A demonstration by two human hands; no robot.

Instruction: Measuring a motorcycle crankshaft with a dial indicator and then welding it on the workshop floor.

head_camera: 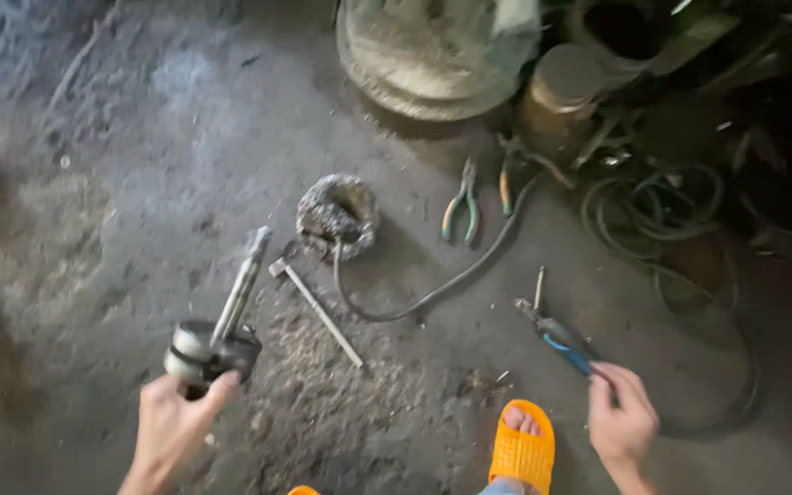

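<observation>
Grimy concrete floor (139, 183) spreads below you. Your left hand (171, 426) clutches a grey metal rotor with shaft (217, 335) at eight o'clock; your right hand (621, 417), fingers loosely curled, touches blue-handled pliers (561, 339) at four o'clock, not yet gripped.

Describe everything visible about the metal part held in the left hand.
The metal part is a grimy, dull grey piece: a short round drum-like body with a long slim shaft rising from it, tilted up and to the right, ending in a narrowed tip. It looks like steel, dirty and worn. The left hand grips the drum from below, thumb on its side, holding it above the dusty concrete floor. Nothing else touches it.
</observation>
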